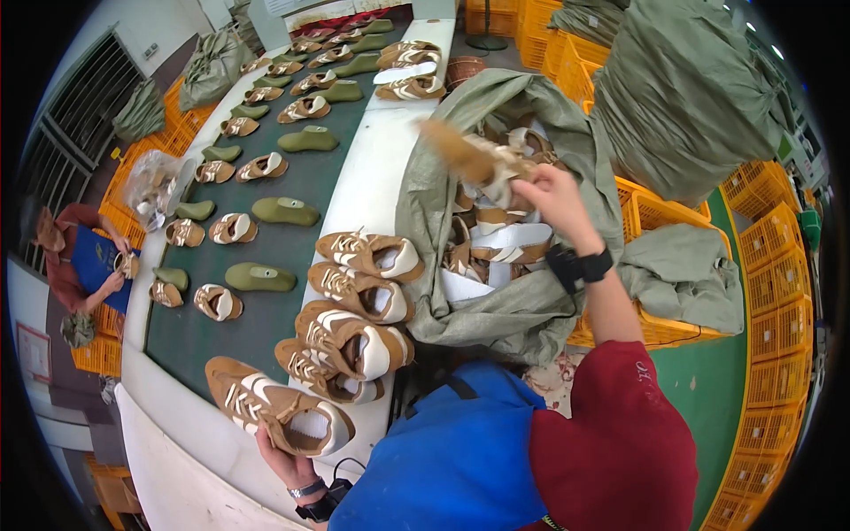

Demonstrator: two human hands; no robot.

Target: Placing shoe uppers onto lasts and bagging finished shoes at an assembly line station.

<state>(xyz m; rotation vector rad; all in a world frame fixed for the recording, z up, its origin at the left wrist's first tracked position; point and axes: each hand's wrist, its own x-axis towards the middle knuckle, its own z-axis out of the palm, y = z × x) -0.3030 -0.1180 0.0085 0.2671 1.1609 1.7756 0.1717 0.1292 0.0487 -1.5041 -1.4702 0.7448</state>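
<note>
My left hand, low at the near end of the bench, grips a tan and white sneaker by its side, toe pointing away to the left. Raised over an open grey-green sack, my right hand is closed on another tan shoe, smeared by motion. Inside the sack lies a heap of similar sneakers, with a white sole turned up on top. Several tan sneakers stand in a row along the bench edge, between my left hand and the sack.
Green shoe lasts and sneakers sit in rows on a dark conveyor belt with white edges. Across it a co-worker handles a shoe. Yellow crates and full sacks stand to the right.
</note>
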